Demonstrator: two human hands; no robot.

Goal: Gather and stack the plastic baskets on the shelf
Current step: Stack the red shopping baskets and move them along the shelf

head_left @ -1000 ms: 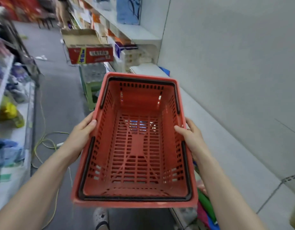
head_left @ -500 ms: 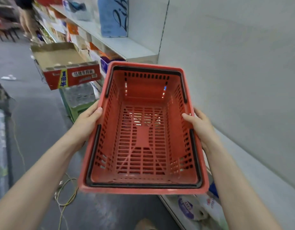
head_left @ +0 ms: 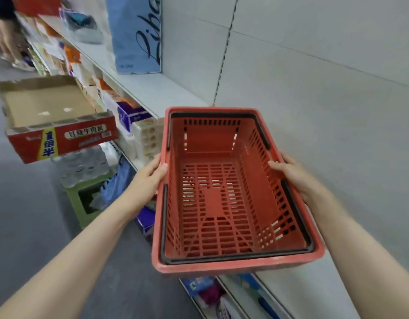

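The red basket [head_left: 224, 199] is showing as hard moulded plastic, matt and slotted, its rim scuffed pale along the near edge, with smooth black plastic handles [head_left: 298, 208] lying folded along the rim. The shelf [head_left: 153, 90] and back panel [head_left: 314, 88] are looking like smooth, matt, pale painted metal. The open box [head_left: 51, 116] is showing raw brown cardboard inside and glossy printed red outside. The floor [head_left: 21, 203] is appearing dull, grey and faintly textured.

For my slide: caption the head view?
Both hands, left and right, carry an empty red basket beside a shelf.
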